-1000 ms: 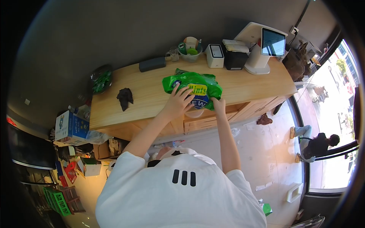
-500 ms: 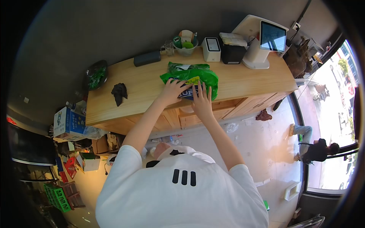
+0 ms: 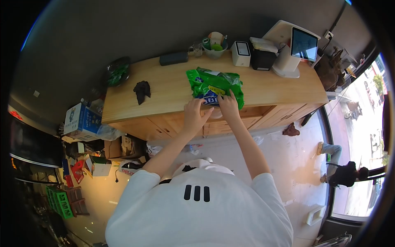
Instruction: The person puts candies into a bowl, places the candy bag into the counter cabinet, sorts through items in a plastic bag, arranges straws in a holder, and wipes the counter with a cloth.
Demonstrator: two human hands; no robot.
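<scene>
A crumpled green plastic bag (image 3: 216, 80) with blue lettering and a yellow label lies at the front edge of the wooden counter (image 3: 168, 88). My left hand (image 3: 195, 114) is at its near left corner, fingers curled against the edge and thumb held lower. On the near right part, my right hand (image 3: 228, 105) grips the bag with bent fingers; its thumb is hidden. What the bag contains cannot be seen. To the left, a dark crumpled cloth (image 3: 142, 91) rests on the wood.
Along the back stand a dark case (image 3: 173, 58), a glass mug (image 3: 198, 50), a tub of items (image 3: 214, 52), a white device (image 3: 240, 54), a black printer (image 3: 263, 59) and a screen terminal (image 3: 304, 43). A person (image 3: 345, 173) is by the window at right.
My fingers were spread over the bag and are now bent at its near side. My left hand has drawn back toward me. The view has shifted slightly left.
</scene>
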